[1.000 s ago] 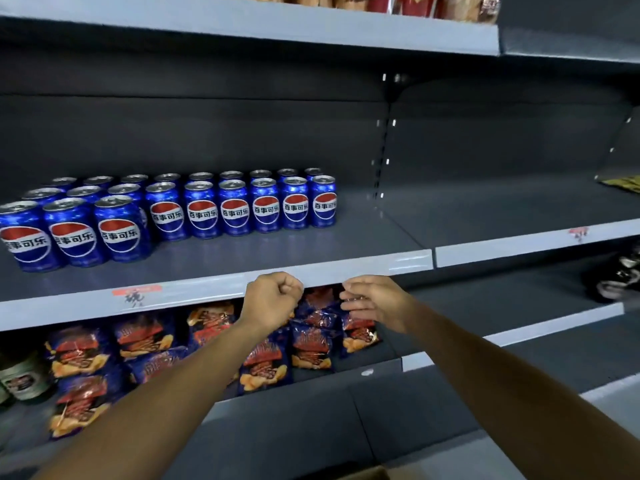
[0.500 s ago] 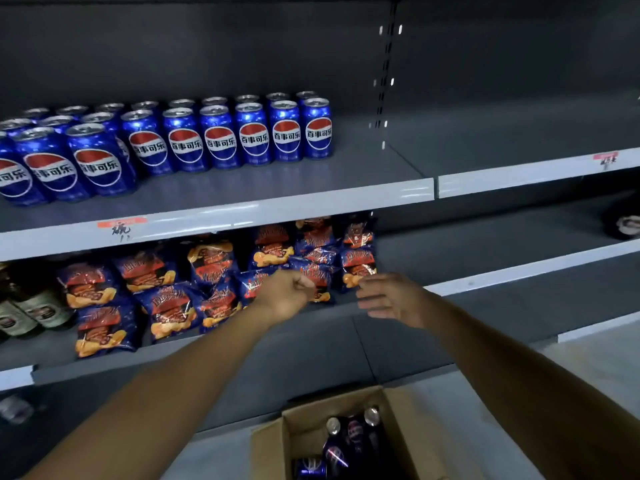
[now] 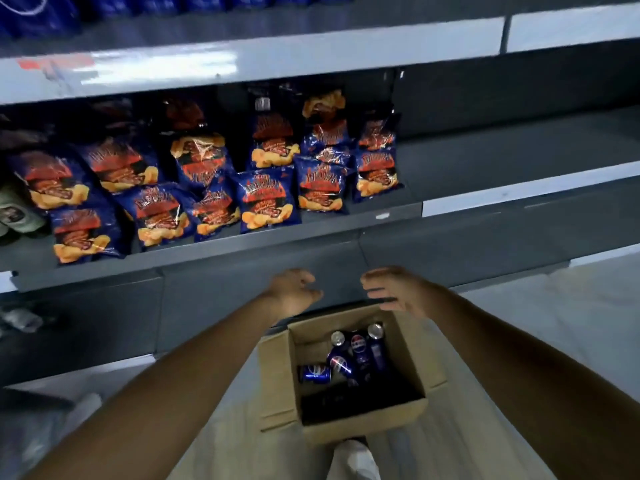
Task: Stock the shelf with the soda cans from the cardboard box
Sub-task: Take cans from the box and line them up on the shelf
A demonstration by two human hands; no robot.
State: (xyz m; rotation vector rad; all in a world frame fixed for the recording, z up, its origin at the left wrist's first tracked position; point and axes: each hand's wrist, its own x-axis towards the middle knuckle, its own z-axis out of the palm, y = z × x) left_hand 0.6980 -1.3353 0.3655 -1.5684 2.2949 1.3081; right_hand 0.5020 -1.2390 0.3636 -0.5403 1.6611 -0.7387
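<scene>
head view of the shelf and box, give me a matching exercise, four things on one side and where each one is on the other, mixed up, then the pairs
Things:
1. soda cans
2. snack bags
3. cardboard box
4. left hand

Places:
A. on the floor below the shelves
B. on the middle shelf
C. above the box's far edge, holding nothing
D. lying loose inside the box

Pairs: 1-D, 2-B, 3-A, 4-C

blue and orange snack bags are being displayed in overlapping rows, and a pale green packet is being kept at their left.
</scene>
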